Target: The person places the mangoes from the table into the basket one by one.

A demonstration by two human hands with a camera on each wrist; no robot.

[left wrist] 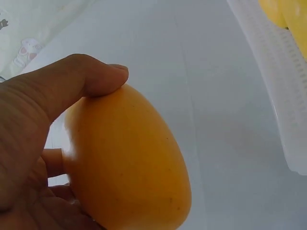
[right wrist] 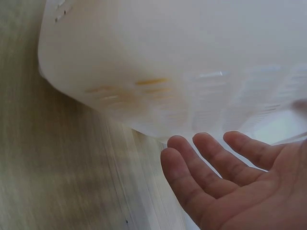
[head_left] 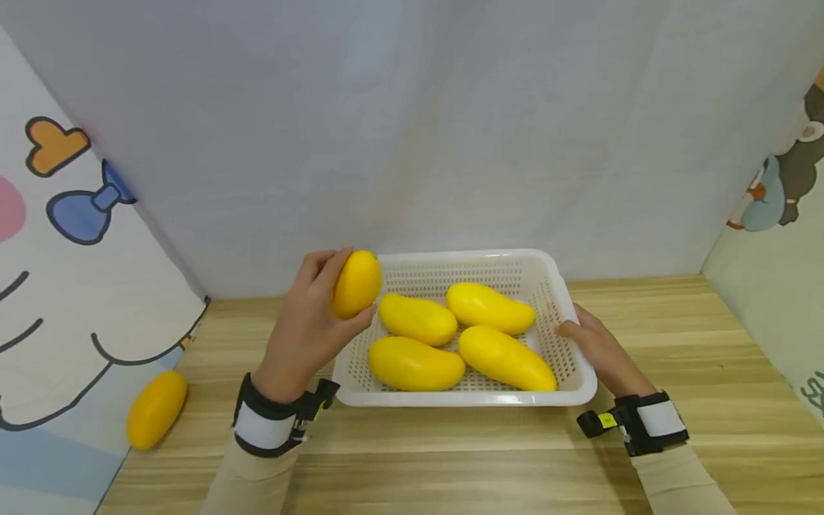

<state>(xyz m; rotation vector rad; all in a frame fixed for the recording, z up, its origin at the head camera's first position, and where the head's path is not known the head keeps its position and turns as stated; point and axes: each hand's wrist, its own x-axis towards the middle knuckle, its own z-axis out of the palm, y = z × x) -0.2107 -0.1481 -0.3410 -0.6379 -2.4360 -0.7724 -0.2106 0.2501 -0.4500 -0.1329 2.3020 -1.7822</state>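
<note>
My left hand (head_left: pixel 307 325) grips a yellow mango (head_left: pixel 357 285) at the left side of a white plastic basket (head_left: pixel 450 399), thumb on one side and fingers on the other. The left wrist view shows this mango (left wrist: pixel 132 160) large and close, its thumb pressed near the top end. Several mangoes (head_left: pixel 417 363) lie inside the basket in two rows. At the basket's right end, my right hand (head_left: pixel 601 348) holds the rim with its thumb over the edge. Its fingers (right wrist: pixel 211 172) reach along the outside, below the slotted wall (right wrist: pixel 144 48) in the right wrist view.
Another mango (head_left: pixel 157 410) lies on the wooden table (head_left: pixel 450 465) at the far left, beside a cartoon-printed side panel (head_left: pixel 64 300). A pale cloth backdrop (head_left: pixel 418 143) rises behind the basket. A second printed panel (head_left: pixel 772 286) borders the right side.
</note>
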